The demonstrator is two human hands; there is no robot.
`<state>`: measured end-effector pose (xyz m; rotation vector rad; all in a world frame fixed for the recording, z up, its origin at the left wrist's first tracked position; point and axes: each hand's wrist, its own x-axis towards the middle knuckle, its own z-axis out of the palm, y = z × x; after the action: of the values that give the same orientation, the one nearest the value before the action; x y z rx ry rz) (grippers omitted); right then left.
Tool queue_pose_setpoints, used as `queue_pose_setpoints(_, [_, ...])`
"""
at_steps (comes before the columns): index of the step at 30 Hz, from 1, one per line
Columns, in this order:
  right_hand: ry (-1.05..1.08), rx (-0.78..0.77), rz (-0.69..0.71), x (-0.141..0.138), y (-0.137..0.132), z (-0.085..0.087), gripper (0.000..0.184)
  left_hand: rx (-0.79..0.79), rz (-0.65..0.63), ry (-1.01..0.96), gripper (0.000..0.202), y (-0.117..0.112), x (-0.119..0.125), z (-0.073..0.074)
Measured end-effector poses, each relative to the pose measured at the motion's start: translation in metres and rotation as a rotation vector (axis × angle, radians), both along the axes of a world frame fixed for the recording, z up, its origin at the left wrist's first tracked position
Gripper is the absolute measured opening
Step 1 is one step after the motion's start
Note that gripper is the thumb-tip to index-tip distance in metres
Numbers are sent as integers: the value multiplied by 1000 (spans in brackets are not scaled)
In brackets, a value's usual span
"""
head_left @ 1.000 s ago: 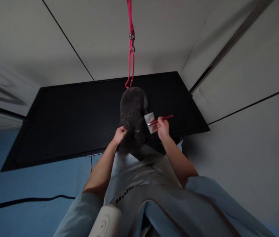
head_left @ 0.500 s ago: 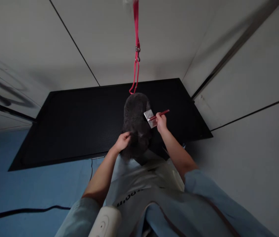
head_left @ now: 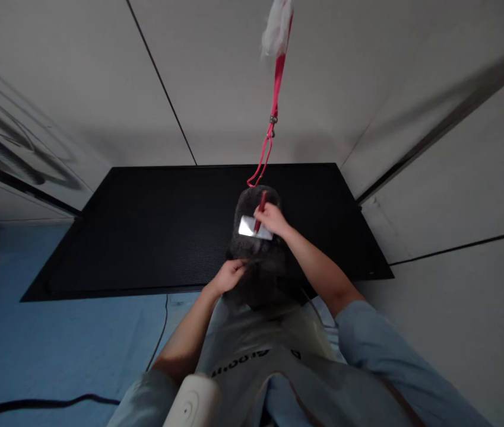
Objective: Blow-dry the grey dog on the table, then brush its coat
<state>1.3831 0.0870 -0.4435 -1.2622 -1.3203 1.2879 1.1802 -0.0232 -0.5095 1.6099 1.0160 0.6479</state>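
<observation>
A small dark grey furry animal (head_left: 247,204), which looks like a dog, is on the black table near my body. My right hand (head_left: 272,219) is closed round the red handle of a slicker brush (head_left: 248,226). The brush's pale flat head lies over the animal's back, its pin side hidden from me. On the near left side of the animal, my left hand (head_left: 229,274) has its fingers pinched in the fur. Exactly which body part it holds is dark and blurred.
A pink grooming loop (head_left: 266,154) with a metal clip hangs just beyond the animal. The black table (head_left: 158,231) reaches far to the left, with pale walls behind it. A ribbed hose (head_left: 2,151) is at the left, and a black cable (head_left: 42,403) crosses the blue floor.
The brush has moved from the animal's right side onto its back, its handle now more upright. My left hand stays at the near left fur. The view has shifted slightly.
</observation>
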Motion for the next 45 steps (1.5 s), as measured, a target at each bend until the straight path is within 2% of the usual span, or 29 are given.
queue_pose_setpoints(2, [8,58,-157,-2,3,3,16,35,-12,39,22,-1,-1,-2])
queue_pose_setpoints(3, [17,74,-161,-3,3,4,18,54,-29,60,23,-2,-1,-2])
queue_pose_setpoints(5, [25,59,-70,-3,0,3,21,113,-66,121,24,-2,-1,1])
queue_pose_setpoints(7, [19,23,-34,0,-4,1,21,210,-100,247,25,0,0,12])
queue_pose_setpoints(11, [20,76,-259,14,-4,-1,21,518,-127,514,26,7,13,45])
queue_pose_setpoints(13, [28,53,-213,21,-3,-3,23,649,-104,524,27,11,27,56])
queue_pose_setpoints(15, [46,-3,-184,27,-3,-5,22,698,-90,519,32,14,43,61])
queue_pose_setpoints(18, [82,45,-379,32,-5,-8,22,672,-143,569,41,11,64,60])
queue_pose_setpoints(19, [78,68,-384,32,-7,-9,23,656,-173,594,40,8,68,58])
queue_pose_setpoints(22, [14,7,-102,30,-10,-10,25,610,-260,672,32,-2,73,56])
queue_pose_setpoints(23, [-14,-21,-45,30,-11,-9,24,589,-277,694,30,-4,73,56])
queue_pose_setpoints(24, [-39,-18,-68,29,-11,-9,23,565,-289,710,28,-6,73,56])
queue_pose_setpoints(26, [-79,65,-241,28,-12,-6,22,520,-302,733,30,-8,72,57])
queue_pose_setpoints(27, [-97,105,-276,27,-13,-5,22,503,-307,746,33,-8,73,57])
queue_pose_setpoints(28, [-115,118,-222,26,-14,-4,23,493,-311,760,35,-8,73,57])
queue_pose_setpoints(30, [-147,67,5,25,-18,-1,23,492,-327,783,36,-7,74,57])
queue_pose_setpoints(31, [-158,36,66,26,-20,0,21,494,-341,782,36,-7,73,57])
queue_pose_setpoints(32, [-168,29,38,27,-22,2,19,499,-362,768,35,-7,72,56])
queue_pose_setpoints(35, [-181,113,-299,32,-28,5,18,513,-428,658,31,-5,59,52])
queue_pose_setpoints(36, [-173,121,-306,33,-32,5,19,520,-444,613,30,-4,53,50])
queue_pose_setpoints(39, [-100,5,-25,33,-43,0,24,533,-439,511,31,2,33,44])
queue_pose_setpoints(40, [-63,-29,-14,33,-46,-4,24,534,-425,486,31,5,26,42])
queue_pose_setpoints(41, [-27,-35,-90,33,-48,-8,24,533,-405,465,31,7,20,40])
queue_pose_setpoints(43, [34,21,-346,33,-53,-18,24,526,-354,437,31,11,9,37])
queue_pose_setpoints(44, [60,42,-390,33,-55,-24,25,521,-331,428,31,12,3,36])
queue_pose_setpoints(45, [82,38,-342,31,-56,-30,27,514,-309,424,31,12,-1,35])
